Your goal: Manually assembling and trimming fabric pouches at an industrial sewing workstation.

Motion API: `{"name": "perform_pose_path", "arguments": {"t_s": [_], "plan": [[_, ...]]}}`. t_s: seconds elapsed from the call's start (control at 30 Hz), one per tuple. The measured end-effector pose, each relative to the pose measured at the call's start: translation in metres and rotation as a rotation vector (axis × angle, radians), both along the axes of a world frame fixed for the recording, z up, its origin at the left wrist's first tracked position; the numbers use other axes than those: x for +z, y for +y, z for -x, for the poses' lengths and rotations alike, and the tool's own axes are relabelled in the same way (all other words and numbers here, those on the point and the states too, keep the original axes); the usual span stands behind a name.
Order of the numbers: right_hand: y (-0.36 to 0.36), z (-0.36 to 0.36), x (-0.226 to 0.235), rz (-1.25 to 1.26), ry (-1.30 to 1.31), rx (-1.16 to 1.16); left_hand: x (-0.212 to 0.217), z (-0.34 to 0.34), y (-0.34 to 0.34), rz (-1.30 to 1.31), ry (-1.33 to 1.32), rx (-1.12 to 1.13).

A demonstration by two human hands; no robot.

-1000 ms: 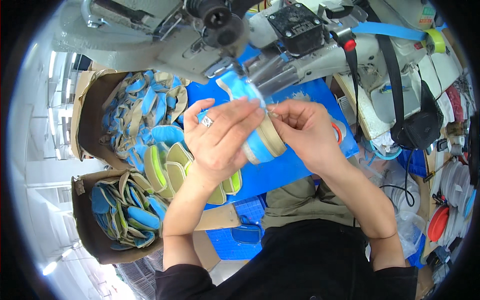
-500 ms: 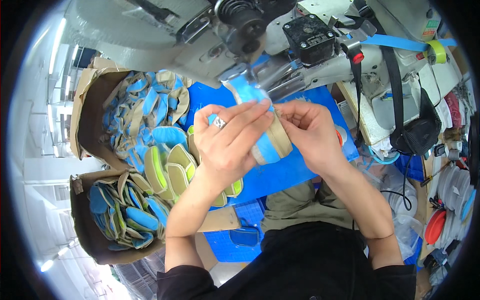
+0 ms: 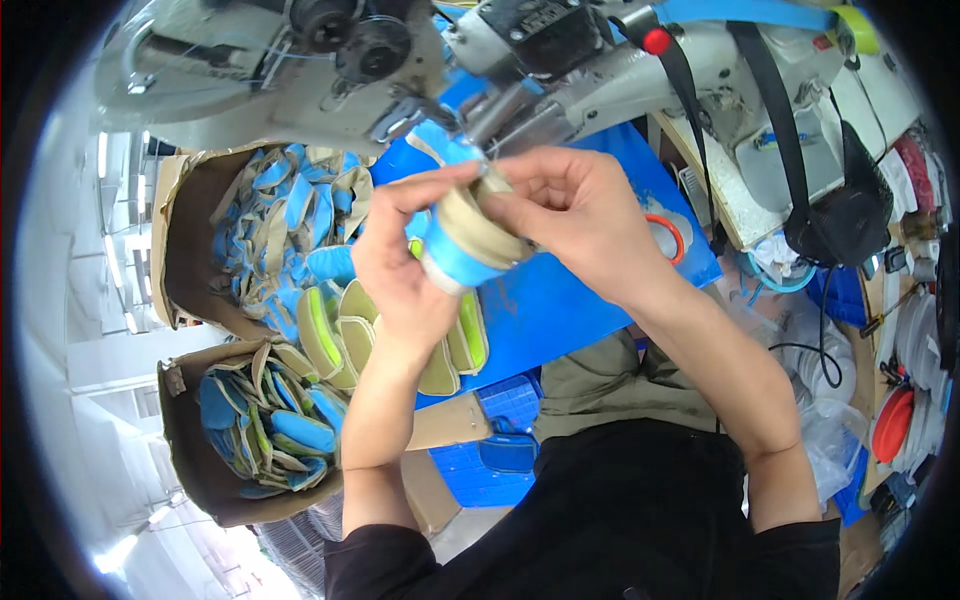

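A curved fabric piece (image 3: pixel 462 262), beige with a blue band, sits between my two hands below the head of a sewing machine (image 3: pixel 500 115). Its upper blue end reaches up to the metal guide by the needle area. My left hand (image 3: pixel 400 260) grips the piece from the left, with its fingers stretched along the upper edge and its thumb side hidden. On the other side, my right hand (image 3: pixel 575 205) pinches the beige edge between thumb and curled fingers. Blur hides the exact spot where the fabric meets the machine.
Two cardboard boxes stand at the left: the farther box (image 3: pixel 190 240) holds blue and beige strips, the nearer box (image 3: pixel 185 450) blue and green pieces. Several beige-green slipper-shaped pieces (image 3: pixel 350 335) lie on the blue table (image 3: pixel 560 320). An orange ring (image 3: pixel 678 240) rests to the right.
Both hands have shifted left with the fabric piece, which has turned to show more of its beige inside. The whole view has also shifted a little.
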State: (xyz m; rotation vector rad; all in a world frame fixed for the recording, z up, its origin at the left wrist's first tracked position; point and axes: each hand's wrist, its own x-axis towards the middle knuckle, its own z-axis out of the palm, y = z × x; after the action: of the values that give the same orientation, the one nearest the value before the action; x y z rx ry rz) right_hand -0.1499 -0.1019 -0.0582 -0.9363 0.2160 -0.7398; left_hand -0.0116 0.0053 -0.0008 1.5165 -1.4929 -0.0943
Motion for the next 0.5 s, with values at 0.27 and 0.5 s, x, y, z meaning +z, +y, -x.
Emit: {"name": "perform_pose_path", "arguments": {"t_s": [0.27,0.5], "plan": [[0.001,0.001,-0.01,0.066,0.03,-0.036,-0.001,-0.006,0.002,-0.06,0.438,-0.012],[0.004,0.001,-0.008,-0.01,-0.013,0.014,-0.001,-0.007,0.006,-0.07,0.417,-0.027]]}}
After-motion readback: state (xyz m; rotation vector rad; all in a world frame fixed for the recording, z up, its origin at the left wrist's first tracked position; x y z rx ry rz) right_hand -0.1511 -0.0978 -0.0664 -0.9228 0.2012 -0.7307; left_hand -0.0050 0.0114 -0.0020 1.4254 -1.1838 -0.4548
